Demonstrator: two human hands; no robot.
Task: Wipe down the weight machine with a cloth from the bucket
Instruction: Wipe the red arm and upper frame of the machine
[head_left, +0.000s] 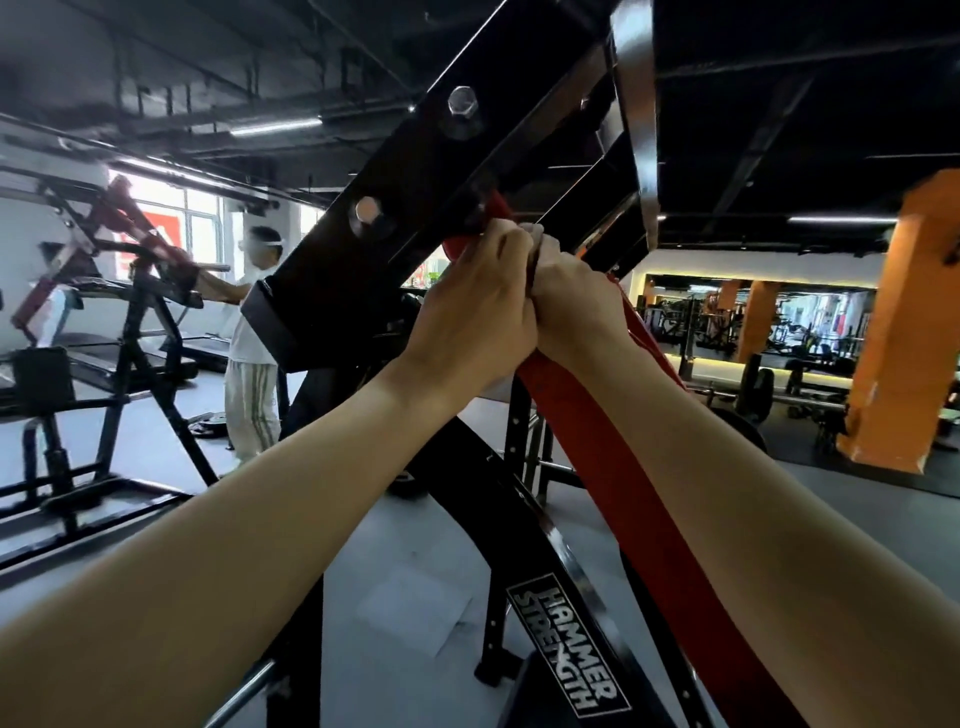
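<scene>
At your far left another black machine (130, 312) with a dark red lever stands on the grey floor (156, 452), bright windows (202, 228) behind it; beside it a person (252, 332) in a white top and striped trousers stands near a weight plate (208, 422) lying flat on the floor; the weight machine (483, 514) you are working on fills the middle, its broad black beam (395, 208) slanting up overhead with two hex bolts (462, 101) in it; your left hand (475, 317) is raised with fingers curled over the top of the red arm (623, 467), just under that beam; your right hand (576, 306) presses against it, knuckle to knuckle, fingers wrapped round the same red arm; whether a cloth lies under your fingers cannot be told; below, a white Hammer Strength label (569, 644) sits on the black frame; to the right a mirrored wall (810, 322) edged in yellow light shows more equipment; an orange pillar (904, 338) stands at the far right under the black ceiling (779, 104).
</scene>
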